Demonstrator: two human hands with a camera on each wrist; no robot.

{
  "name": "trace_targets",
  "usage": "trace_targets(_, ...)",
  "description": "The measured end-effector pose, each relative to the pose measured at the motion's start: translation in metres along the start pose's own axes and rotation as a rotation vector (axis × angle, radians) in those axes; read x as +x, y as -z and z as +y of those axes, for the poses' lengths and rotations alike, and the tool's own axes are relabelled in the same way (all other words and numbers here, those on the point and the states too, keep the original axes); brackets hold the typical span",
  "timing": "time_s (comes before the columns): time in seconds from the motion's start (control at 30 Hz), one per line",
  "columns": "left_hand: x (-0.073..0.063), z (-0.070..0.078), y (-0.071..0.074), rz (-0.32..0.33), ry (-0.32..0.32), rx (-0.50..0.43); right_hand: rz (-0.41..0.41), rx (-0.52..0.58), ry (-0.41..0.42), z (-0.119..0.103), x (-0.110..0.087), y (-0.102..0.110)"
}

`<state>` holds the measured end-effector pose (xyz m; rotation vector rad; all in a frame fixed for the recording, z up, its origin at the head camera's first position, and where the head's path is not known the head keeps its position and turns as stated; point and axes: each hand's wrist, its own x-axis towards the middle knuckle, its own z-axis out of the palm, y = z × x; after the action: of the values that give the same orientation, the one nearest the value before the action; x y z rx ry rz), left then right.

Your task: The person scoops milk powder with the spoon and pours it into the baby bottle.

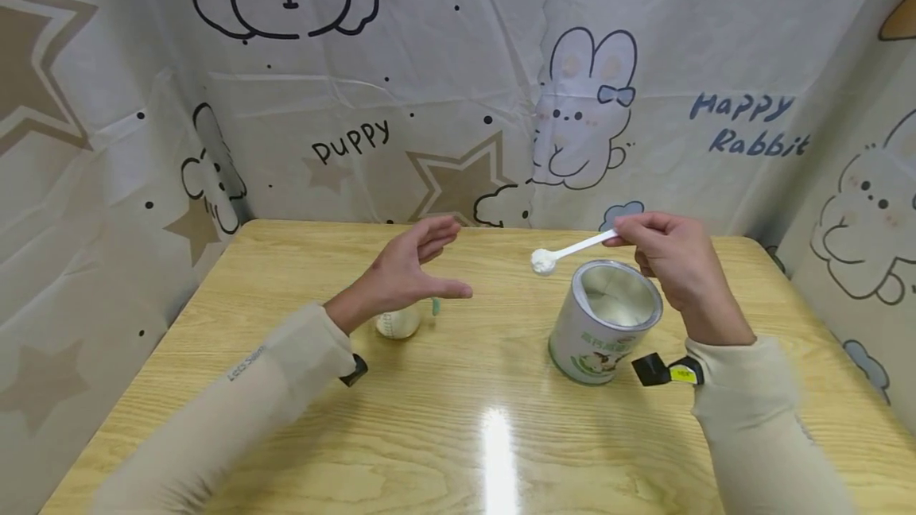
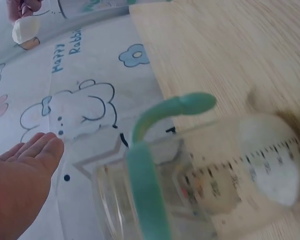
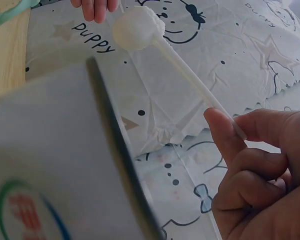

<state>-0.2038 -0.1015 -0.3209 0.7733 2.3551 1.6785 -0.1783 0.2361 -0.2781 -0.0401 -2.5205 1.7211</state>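
Between its thumb and fingers my right hand (image 1: pixel 676 269) pinches the handle of a white measuring scoop (image 1: pixel 585 245). White powder (image 3: pixel 138 29) is heaped in the bowl of the scoop, which is held above the table, left of the can's rim. An open milk powder can (image 1: pixel 588 348) stands below and beside the right hand. My left hand (image 1: pixel 404 270) is held in the air with fingers extended and thumb apart, holding nothing. Partly hidden beneath it stands a clear baby bottle (image 2: pixel 225 175) with a green handle (image 2: pixel 149 195), printed scale marks and white contents at its base.
The wooden table (image 1: pixel 444 420) carries the can on the right and the bottle on the left. A printed cloth (image 1: pixel 444 86) hangs at the back and sides of the table.
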Motion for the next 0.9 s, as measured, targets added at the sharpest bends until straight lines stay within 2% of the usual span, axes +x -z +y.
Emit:
trace_targets(0.3, -0.017, -0.006, 0.02, 0.017, 0.027, 0.053, -0.016, 0.05, 0.013, -0.01, 0.002, -0.028)
trace_targets(0.63, -0.038, -0.018, 0.043, 0.046, 0.03, 0.17, -0.053, 0.097, 0.006, -0.018, 0.01, -0.056)
trace_targets(0.9, -0.046, -0.026, 0.054, 0.056, 0.084, 0.228, -0.074, 0.145, -0.01, -0.025, 0.014, -0.075)
